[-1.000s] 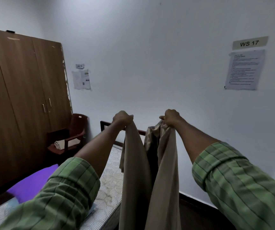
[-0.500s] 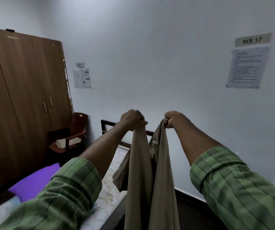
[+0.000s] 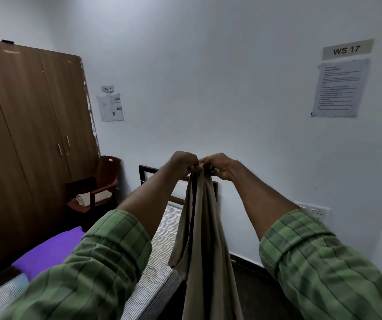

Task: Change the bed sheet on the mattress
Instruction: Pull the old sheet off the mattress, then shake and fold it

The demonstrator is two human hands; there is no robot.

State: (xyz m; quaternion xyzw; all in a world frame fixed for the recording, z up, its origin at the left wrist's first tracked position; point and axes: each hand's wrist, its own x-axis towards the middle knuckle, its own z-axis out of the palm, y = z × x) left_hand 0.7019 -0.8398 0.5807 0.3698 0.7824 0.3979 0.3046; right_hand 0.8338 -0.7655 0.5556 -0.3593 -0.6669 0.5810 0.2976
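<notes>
Above the quilted mattress [image 3: 160,245], left hand [image 3: 183,161] and right hand [image 3: 217,165] grip limp beige sheet [image 3: 205,239] (gathered; long folds).

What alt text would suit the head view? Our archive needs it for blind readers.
Two hands, left and right, meet at chest height, gripping a beige sheet that hangs down beside a bare mattress. A purple pillow, wardrobe and chair stand left.

Single head-worn view; faces forward over raised forearms toward a near wall [image 3: 231,88].
</notes>
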